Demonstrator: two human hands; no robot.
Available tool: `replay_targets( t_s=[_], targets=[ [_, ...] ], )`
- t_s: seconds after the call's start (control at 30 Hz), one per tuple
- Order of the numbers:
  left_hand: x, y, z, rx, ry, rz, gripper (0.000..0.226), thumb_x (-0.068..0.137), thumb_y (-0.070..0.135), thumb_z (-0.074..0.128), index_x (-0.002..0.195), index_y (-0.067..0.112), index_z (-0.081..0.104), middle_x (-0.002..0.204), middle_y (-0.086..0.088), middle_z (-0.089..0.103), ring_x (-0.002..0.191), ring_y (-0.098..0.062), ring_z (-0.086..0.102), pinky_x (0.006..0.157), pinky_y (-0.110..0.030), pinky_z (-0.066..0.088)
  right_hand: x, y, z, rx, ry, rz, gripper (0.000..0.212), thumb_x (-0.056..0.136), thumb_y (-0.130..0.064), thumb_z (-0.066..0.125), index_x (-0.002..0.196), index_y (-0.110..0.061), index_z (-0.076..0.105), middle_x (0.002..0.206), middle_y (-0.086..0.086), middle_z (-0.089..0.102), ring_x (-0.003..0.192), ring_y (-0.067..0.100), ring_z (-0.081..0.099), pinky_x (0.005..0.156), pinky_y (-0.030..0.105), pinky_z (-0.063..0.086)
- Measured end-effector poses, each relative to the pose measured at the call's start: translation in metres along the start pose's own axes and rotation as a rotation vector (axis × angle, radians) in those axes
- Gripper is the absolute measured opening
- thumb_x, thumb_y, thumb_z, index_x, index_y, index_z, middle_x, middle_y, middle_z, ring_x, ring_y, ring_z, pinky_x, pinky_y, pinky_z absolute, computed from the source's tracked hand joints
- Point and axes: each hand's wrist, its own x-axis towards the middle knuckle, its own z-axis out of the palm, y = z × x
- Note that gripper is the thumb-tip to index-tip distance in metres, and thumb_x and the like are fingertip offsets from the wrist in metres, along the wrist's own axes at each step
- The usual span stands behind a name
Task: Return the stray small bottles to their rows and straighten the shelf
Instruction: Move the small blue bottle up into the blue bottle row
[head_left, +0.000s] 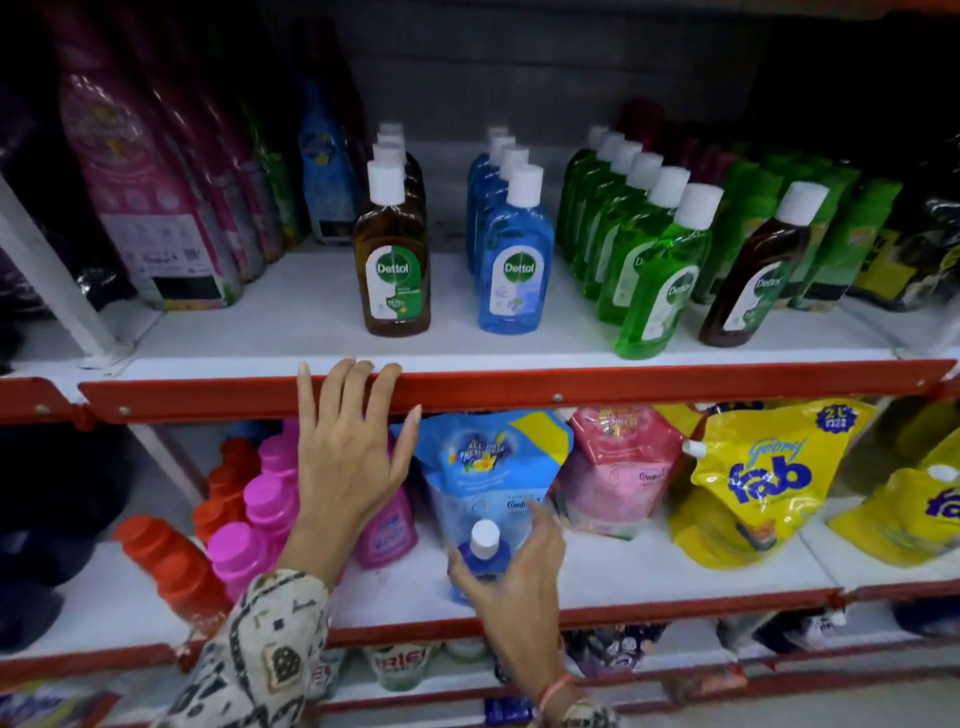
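Note:
A small blue bottle (482, 558) with a white cap stands on the lower shelf, and my right hand (511, 577) is closed around it. My left hand (349, 457) is flat and open, its fingertips resting on the red front edge of the upper shelf (519, 391). On that shelf stand three rows of small bottles: a brown row (392, 260), a blue row (511, 260) and a green row (654, 270). One brown bottle (753, 280) stands alone to the right of the green row.
Tall pink bottles (150, 208) fill the upper shelf's left end, green pouches (831, 234) its right. The lower shelf (649, 571) holds red and pink bottles (249, 519), a blue pouch (488, 462), a pink pouch (618, 467) and yellow pouches (763, 478).

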Motion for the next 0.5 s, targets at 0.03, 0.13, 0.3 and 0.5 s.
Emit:
replay_targets(
  t_s=[0.03, 0.13, 0.3, 0.5],
  targets=[
    [0.000, 0.001, 0.001, -0.001, 0.006, -0.007, 0.044, 0.097, 0.039, 0.048, 0.126, 0.008, 0.056, 0.120, -0.018, 0.062, 0.121, -0.037, 0.053, 0.118, -0.060, 0.022, -0.011, 0.007, 0.013, -0.039, -0.013, 0.053, 0.096, 0.059, -0.055, 0.073, 0.134, -0.007, 0.039, 0.124, 0.006, 0.045, 0.116, 0.026, 0.045, 0.096, 0.034, 0.041],
    [0.000, 0.000, 0.002, -0.003, 0.011, 0.001, 0.044, 0.097, 0.039, 0.048, 0.125, 0.007, 0.057, 0.117, -0.018, 0.062, 0.118, -0.037, 0.054, 0.118, -0.060, 0.022, -0.026, 0.025, 0.043, -0.101, -0.013, 0.169, 0.098, 0.055, -0.052, 0.078, 0.130, 0.001, 0.042, 0.119, 0.017, 0.050, 0.108, 0.039, 0.052, 0.093, 0.036, 0.040],
    [-0.001, -0.002, 0.001, -0.004, 0.005, 0.019, 0.044, 0.098, 0.040, 0.047, 0.127, 0.008, 0.056, 0.118, -0.018, 0.062, 0.119, -0.036, 0.054, 0.119, -0.059, 0.022, -0.024, 0.029, 0.060, -0.026, 0.072, 0.301, 0.093, 0.061, -0.031, 0.089, 0.131, 0.004, 0.039, 0.120, 0.018, 0.049, 0.111, 0.039, 0.052, 0.091, 0.046, 0.050],
    [-0.001, -0.002, 0.003, -0.024, 0.005, 0.013, 0.044, 0.098, 0.040, 0.047, 0.127, 0.008, 0.056, 0.118, -0.018, 0.062, 0.119, -0.036, 0.054, 0.119, -0.060, 0.021, -0.021, 0.030, 0.050, 0.011, 0.088, 0.279, 0.076, 0.063, -0.039, 0.085, 0.120, -0.010, 0.043, 0.113, 0.008, 0.058, 0.099, 0.033, 0.063, 0.077, 0.042, 0.054]
  ],
)
